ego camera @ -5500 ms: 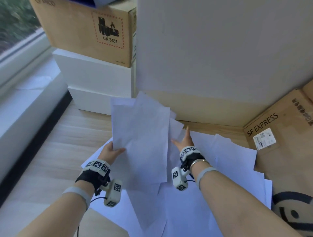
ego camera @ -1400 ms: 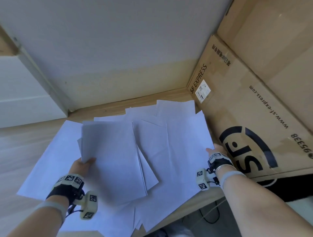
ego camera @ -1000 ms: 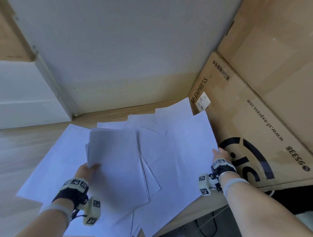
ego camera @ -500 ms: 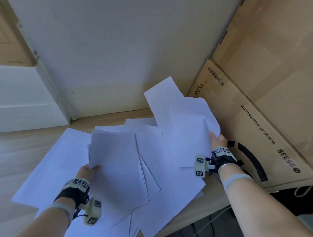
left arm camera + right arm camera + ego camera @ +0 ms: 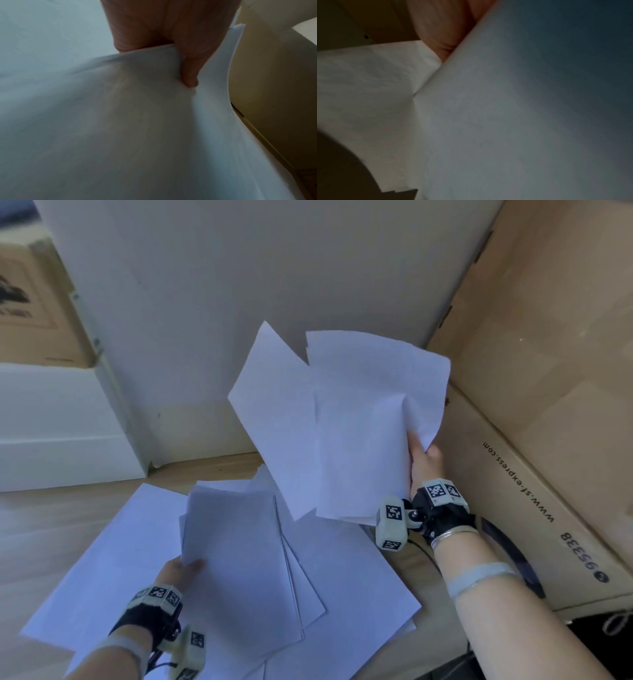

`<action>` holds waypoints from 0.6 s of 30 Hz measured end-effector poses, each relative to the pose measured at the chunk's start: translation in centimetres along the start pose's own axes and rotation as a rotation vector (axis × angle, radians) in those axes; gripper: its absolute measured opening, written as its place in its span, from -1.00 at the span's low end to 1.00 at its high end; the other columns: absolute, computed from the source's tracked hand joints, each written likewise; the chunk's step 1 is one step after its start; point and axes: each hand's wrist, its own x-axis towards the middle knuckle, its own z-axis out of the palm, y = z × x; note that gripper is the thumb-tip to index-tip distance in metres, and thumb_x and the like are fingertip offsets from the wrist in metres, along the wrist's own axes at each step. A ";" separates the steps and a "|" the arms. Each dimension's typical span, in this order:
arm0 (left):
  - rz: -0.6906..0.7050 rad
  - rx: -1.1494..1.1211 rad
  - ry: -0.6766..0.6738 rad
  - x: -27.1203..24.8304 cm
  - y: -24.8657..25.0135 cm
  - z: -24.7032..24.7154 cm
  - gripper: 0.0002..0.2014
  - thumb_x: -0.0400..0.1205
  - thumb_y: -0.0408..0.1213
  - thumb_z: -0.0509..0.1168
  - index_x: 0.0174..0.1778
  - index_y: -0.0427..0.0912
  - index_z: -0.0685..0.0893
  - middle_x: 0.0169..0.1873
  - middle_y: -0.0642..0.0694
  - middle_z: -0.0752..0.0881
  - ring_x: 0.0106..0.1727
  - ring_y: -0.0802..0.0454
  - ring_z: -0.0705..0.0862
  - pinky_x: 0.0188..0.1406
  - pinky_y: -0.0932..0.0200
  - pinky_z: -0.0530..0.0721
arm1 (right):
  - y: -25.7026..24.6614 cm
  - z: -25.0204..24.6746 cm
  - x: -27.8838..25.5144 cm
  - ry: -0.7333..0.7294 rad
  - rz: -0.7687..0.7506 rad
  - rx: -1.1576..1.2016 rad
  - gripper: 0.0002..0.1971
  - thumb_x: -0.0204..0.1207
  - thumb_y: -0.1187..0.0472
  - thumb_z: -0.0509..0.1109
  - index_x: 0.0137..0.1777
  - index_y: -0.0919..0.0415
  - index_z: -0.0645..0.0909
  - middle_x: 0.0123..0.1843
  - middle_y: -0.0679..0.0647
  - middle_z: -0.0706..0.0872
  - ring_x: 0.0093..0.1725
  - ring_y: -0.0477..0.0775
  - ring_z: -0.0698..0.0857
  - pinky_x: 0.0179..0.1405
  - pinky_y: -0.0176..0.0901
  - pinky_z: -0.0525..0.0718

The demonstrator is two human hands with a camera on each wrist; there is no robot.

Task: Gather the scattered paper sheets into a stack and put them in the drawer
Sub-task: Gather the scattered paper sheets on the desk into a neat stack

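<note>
Two bunches of white paper are in hand, and more sheets lie loose on the wooden desk; their exact number I cannot count where they overlap. The right hand pinches the lifted sheets at their right edge, thumb on the near face; at least two sheets fan out there, raised clear of the desk. The left hand grips the gathered stack by its near left corner, thumb on top, just above the loose sheets spread under it. A brown cardboard box stands close against the right hand. A pale wall panel rises behind, with a white box at the left.
</note>
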 end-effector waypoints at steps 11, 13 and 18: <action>-0.071 0.052 0.037 0.0 -0.7 -0.7 -0.65 0.64 -0.59 0.11 0.32 -0.69 0.47 0.37 -0.58 0.50 0.44 -0.39 0.48 0.36 -0.08 0.42 | 9.6 1.6 -4.0 -0.201 0.232 -0.545 -0.71 0.63 0.32 0.22 0.28 0.42 0.58 0.18 0.27 0.70 0.02 0.11 0.61 -0.04 -0.14 0.50; -0.079 0.046 0.032 0.1 -0.8 -0.7 -0.66 0.64 -0.59 0.09 0.33 -0.66 0.47 0.39 -0.56 0.49 0.45 -0.39 0.45 0.38 -0.11 0.38 | 12.1 1.8 -5.0 -0.244 0.263 -0.651 -0.70 0.63 0.32 0.23 0.30 0.39 0.58 0.29 0.35 0.67 0.17 0.24 0.66 0.11 0.00 0.58; -0.106 -0.041 -0.010 0.2 -1.5 -0.7 -0.59 0.70 -0.49 -0.01 0.47 -0.55 0.36 0.47 -0.47 0.44 0.48 -0.37 0.44 0.42 -0.09 0.42 | 14.8 3.4 -6.6 -0.388 0.318 -0.862 -0.60 0.64 0.26 0.24 0.46 0.33 0.44 0.44 0.23 0.57 0.40 0.23 0.57 0.31 -0.10 0.50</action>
